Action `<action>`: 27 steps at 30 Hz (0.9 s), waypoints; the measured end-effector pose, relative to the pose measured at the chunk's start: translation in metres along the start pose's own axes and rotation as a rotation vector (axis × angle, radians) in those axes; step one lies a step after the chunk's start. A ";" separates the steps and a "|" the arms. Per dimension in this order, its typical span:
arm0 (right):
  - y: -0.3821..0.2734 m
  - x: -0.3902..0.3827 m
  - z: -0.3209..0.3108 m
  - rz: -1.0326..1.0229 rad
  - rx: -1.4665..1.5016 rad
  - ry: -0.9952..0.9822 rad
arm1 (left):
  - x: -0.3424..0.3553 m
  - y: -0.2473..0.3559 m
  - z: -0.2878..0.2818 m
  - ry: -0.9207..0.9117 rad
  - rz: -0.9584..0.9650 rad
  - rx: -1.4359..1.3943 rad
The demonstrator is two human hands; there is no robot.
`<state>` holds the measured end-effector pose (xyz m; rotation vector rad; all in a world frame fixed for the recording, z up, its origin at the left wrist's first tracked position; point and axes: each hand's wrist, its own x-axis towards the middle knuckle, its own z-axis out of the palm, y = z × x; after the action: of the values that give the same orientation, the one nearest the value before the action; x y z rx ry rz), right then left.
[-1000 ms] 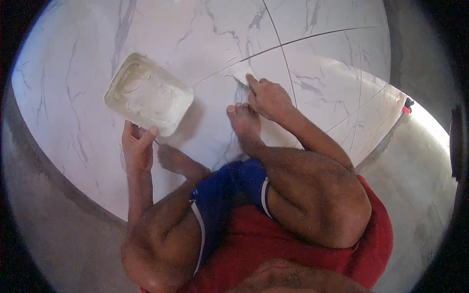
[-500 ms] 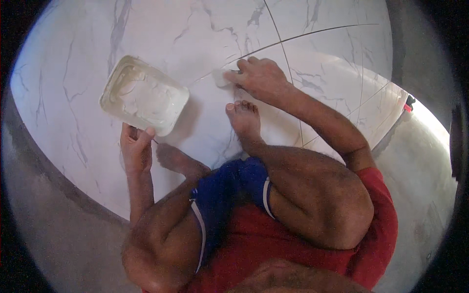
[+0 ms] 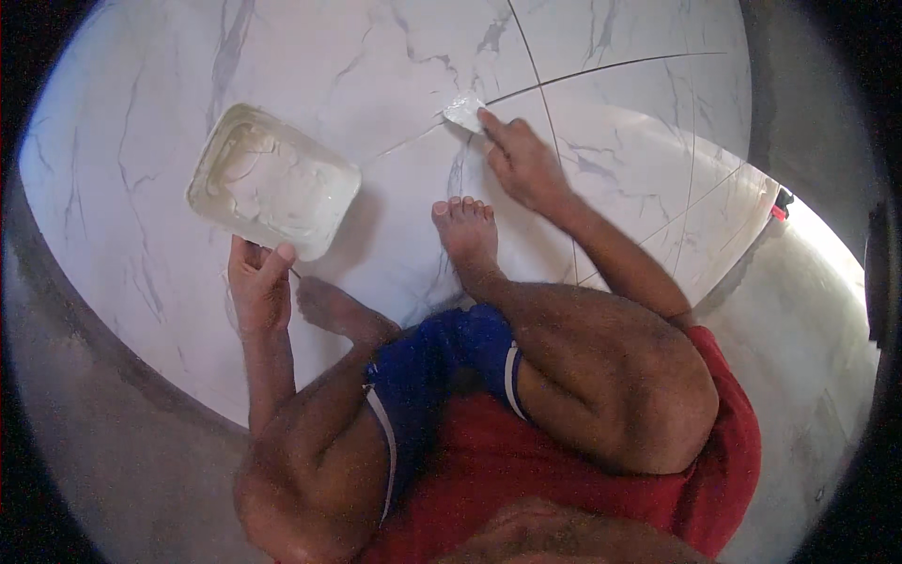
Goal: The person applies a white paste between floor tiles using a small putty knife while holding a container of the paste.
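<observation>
My left hand (image 3: 261,287) grips the near edge of a cream rectangular tub (image 3: 343,216), thumb at the rim and fingers underneath. White paste (image 3: 282,183) lies smeared over the tub's bottom and walls. Farther right, my right hand (image 3: 528,164) is closed on a small flat scraper (image 3: 464,113), its blade coated with glossy white paste. The blade is at a joint (image 3: 413,141) between the white marble-patterned tiles. To the right of the blade this joint shows dark; to the left it looks pale. The scraper's grip is mostly hidden by my fingers.
My bare feet (image 3: 465,235) rest on the tiled floor (image 3: 310,56), close to the tub and the joints. Another dark joint (image 3: 554,127) crosses the first one. Grey bare floor (image 3: 799,310) borders the tiles. A small red and black thing (image 3: 781,205) lies at the right edge.
My right hand has turned and moved slightly right and nearer me, and the scraper blade has shifted up and right along the joint. The tub and left hand have barely moved.
</observation>
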<state>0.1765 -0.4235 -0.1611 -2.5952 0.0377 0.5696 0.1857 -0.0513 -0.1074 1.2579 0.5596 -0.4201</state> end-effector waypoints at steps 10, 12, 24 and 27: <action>-0.024 -0.034 0.039 0.123 -0.006 -0.186 | 0.008 -0.006 -0.023 -0.082 -0.068 -0.088; -0.027 -0.023 0.032 0.107 0.019 -0.150 | 0.007 -0.004 -0.020 -0.086 -0.061 -0.083; -0.082 -0.020 -0.026 -0.105 0.092 0.017 | 0.006 -0.008 -0.020 -0.022 -0.086 0.096; -0.137 -0.002 -0.044 -0.198 0.357 -0.291 | 0.007 -0.007 -0.009 -0.087 -0.025 0.026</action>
<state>0.2090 -0.3230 -0.0638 -2.1226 -0.1938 0.7821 0.1856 -0.0442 -0.1194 1.2520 0.4979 -0.5021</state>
